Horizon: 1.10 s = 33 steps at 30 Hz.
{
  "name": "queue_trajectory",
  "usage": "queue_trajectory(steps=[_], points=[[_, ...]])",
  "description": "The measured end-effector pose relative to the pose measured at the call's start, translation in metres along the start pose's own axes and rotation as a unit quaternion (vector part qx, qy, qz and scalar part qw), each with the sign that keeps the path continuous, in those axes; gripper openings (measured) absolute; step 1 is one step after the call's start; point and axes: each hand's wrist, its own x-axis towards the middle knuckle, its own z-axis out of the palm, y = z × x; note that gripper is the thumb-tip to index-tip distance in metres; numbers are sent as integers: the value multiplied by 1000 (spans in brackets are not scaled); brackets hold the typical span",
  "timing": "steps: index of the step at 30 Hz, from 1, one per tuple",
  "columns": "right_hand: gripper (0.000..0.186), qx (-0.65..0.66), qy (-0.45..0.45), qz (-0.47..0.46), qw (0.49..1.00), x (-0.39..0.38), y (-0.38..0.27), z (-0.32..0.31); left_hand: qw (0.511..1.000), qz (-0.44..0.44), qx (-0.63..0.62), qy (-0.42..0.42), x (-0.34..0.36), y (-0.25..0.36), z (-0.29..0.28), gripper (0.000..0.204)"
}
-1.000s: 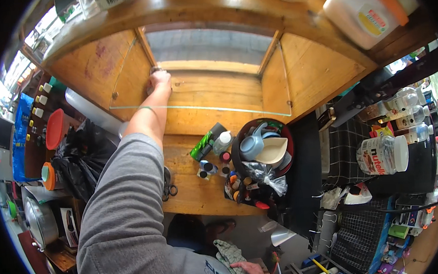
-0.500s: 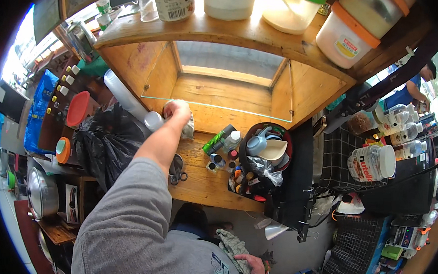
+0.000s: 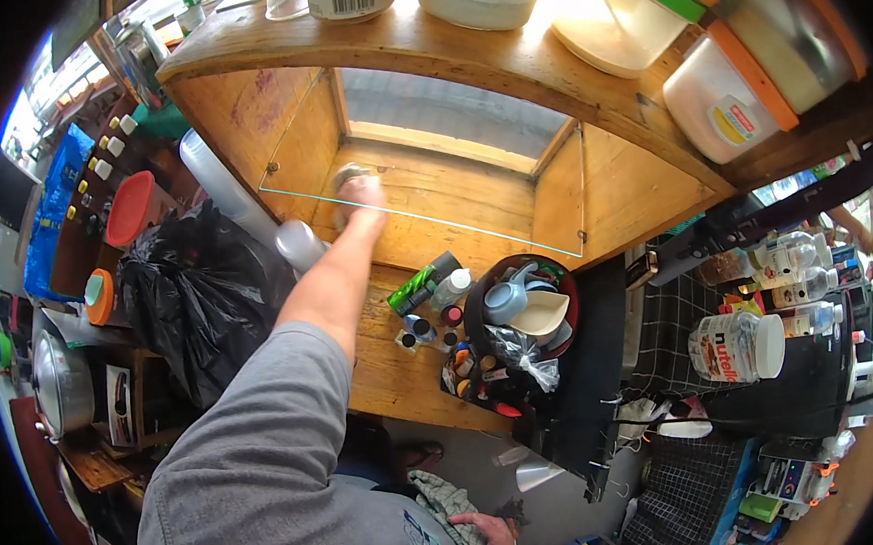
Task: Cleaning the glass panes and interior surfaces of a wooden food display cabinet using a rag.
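Holding the left hand inside the wooden cabinet, near its left wall, and gripping a small crumpled rag in bent fingers. Looking pale greyish-beige, showing just beyond the greenish glass edge, blurring too much for telling its weave or the exact finger spread. Lower down, beside the grey shirt, clasping a grey-green cloth in partly closed fingers of the right hand. Bunching in soft folds, showing a faint mottled pattern, lying well apart from the rag.

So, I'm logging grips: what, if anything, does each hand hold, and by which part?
Right hand: greenish cloth, by its right side. Left hand: apparently a blurred rag, grip unclear.
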Motion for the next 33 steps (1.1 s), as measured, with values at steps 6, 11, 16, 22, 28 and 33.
queue_trajectory(steps=[6, 11, 16, 22, 28, 33], points=[[41, 110, -73, 41, 990, 47, 23, -14, 949, 304, -65, -50, -74, 74, -62, 26], [40, 92, -105, 35, 990, 56, 8, -3, 980, 101, -150, 88, -20, 44, -11, 21], [40, -9, -7, 46, 999, 25, -25, 22, 944, -15, -326, -54, 13, 62, -33, 22], [38, 34, -28, -1, 999, 54, 7, 8, 894, 402, -185, -66, -61, 176, -44, 26], [40, 10, 24, -19, 999, 25, -8, 13, 988, 49, -146, 11, 27, 65, -32, 27], [40, 53, 28, 18, 998, 26, -13, 15, 975, 172, -143, 8, 8, 153, -14, 20]])
